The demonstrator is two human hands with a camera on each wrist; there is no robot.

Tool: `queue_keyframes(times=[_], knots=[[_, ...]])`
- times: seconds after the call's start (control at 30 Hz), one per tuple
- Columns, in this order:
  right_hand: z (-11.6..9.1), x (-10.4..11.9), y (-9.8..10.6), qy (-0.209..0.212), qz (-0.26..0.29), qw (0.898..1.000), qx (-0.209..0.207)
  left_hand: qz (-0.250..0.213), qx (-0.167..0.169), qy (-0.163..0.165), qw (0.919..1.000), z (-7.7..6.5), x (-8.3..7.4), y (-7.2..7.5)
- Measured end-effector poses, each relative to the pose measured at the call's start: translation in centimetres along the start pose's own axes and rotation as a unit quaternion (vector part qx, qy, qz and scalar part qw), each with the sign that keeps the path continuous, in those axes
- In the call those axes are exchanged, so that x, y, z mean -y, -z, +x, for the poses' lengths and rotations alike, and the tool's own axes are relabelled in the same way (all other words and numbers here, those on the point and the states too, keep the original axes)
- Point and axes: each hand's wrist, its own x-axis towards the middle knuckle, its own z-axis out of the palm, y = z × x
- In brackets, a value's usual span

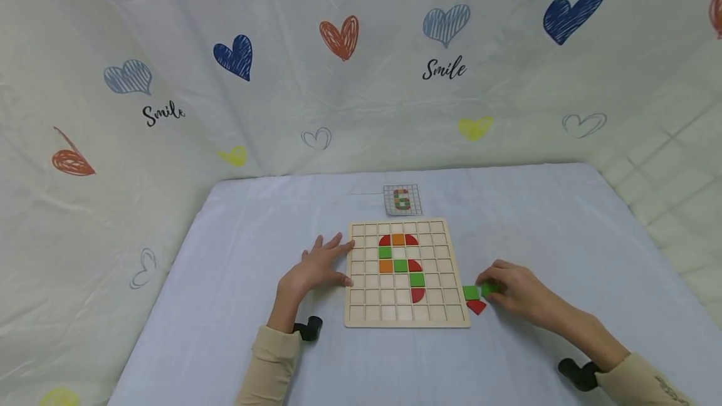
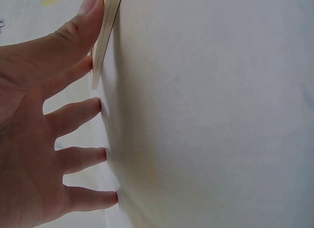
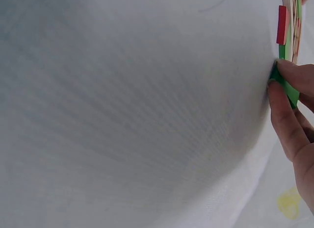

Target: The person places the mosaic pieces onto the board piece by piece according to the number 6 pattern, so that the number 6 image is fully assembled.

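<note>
A wooden grid board (image 1: 373, 313) lies on the white cloth with red, orange and green tiles in some of its squares. My left hand (image 1: 314, 270) has its fingers spread at the board's left edge, thumb and index finger touching that edge. In the left wrist view, the other fingertips (image 2: 100, 104) rest on the cloth. Just right of the board, my right hand (image 1: 521, 293) pinches a green square tile (image 3: 290, 90) between thumb and fingers, low over the cloth. Beside it lie another green tile (image 1: 470, 293) and a red piece (image 1: 476, 307) with a rounded side.
Behind the board lies a small printed card (image 1: 402, 200) showing a coloured grid pattern. A white cloth (image 1: 225, 306) covers the table, and a curtain (image 1: 383, 111) with printed hearts hangs at the back. Dark straps with black devices (image 1: 579, 374) sit on both wrists.
</note>
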Motion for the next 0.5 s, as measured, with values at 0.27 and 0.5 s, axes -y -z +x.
queue_keyframes(times=[0.27, 0.5], knots=[[0.3, 0.0, 0.2, 0.024, 0.019, 0.999, -0.029, -0.001, 0.002, 0.002, 1.0, -0.1, 0.1, -0.1], [0.6, 0.7, 0.9, -0.001, 0.047, 0.998, -0.037, 0.0, 0.001, 0.0, 1.0, 0.0, 0.0, -0.1]])
